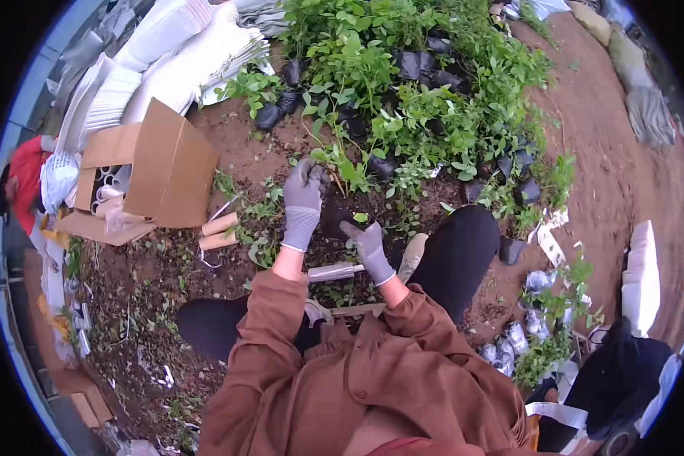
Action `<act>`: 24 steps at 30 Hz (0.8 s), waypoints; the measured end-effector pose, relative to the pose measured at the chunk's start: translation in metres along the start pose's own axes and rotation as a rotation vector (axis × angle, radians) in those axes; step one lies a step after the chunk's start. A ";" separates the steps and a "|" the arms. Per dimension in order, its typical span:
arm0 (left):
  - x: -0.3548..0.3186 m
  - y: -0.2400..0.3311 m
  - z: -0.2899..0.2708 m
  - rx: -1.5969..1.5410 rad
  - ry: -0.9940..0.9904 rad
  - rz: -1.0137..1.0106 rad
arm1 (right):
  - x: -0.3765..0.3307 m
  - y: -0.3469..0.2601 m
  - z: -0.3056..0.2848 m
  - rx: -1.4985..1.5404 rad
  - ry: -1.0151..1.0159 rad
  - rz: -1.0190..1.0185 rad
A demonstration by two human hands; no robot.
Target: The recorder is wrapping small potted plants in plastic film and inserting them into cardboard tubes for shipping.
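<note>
My left hand (305, 196), in a grey glove, has its fingers curled together beside the thin brown stems of a leafy potted plant (347, 169). What those fingertips hold, if anything, is too small to make out. Below the stems, a dark soil-filled nursery bag (334, 218) sits between my hands. My right hand (368, 247), also gloved, grips the bag's right side, its thumb toward the top. A small bright green leaf (360, 217) shows just above that thumb. Between my knees lies a roll of clear film (333, 272).
Many leafy plants in black bags (414, 67) crowd the ground ahead. An open cardboard box (171, 167) of rolls stands left, near cardboard tubes (219, 232). White stacked sheets (175, 53) lie behind it. Wrapped plants (513, 342) sit right; people are at both sides.
</note>
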State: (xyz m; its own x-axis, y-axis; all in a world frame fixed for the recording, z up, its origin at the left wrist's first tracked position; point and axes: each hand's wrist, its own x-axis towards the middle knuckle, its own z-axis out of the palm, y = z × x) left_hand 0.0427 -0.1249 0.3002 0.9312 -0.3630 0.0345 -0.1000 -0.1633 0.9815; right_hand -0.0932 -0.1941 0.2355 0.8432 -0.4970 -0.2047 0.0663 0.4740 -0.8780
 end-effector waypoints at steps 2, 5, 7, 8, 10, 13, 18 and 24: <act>-0.001 0.014 -0.003 -0.068 -0.003 -0.037 | -0.002 0.000 0.004 0.010 -0.011 0.046; -0.001 0.024 -0.006 -0.267 0.103 -0.184 | -0.004 -0.001 0.013 -0.131 -0.069 -0.049; 0.000 0.021 -0.007 -0.418 0.158 -0.194 | -0.002 -0.001 0.018 -0.250 -0.060 -0.073; 0.001 0.018 -0.009 -0.467 0.180 -0.154 | 0.000 -0.001 0.018 -0.417 -0.068 -0.256; 0.004 0.011 -0.011 -0.542 0.233 -0.101 | 0.004 0.000 0.017 -0.587 0.011 -0.456; 0.015 0.014 -0.027 -0.810 0.167 0.066 | 0.005 0.006 0.010 -0.677 0.074 -0.522; 0.055 0.075 -0.123 -0.732 0.348 0.452 | -0.004 0.036 -0.006 -0.827 0.161 -0.466; 0.030 0.093 -0.252 0.896 0.227 0.379 | 0.009 0.064 -0.015 -0.726 0.164 -0.514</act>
State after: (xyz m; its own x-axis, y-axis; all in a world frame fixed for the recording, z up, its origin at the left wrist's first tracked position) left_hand 0.1503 0.0804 0.4398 0.8187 -0.3654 0.4429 -0.5446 -0.7385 0.3975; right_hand -0.0892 -0.1790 0.1707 0.7126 -0.6443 0.2775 0.0141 -0.3823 -0.9239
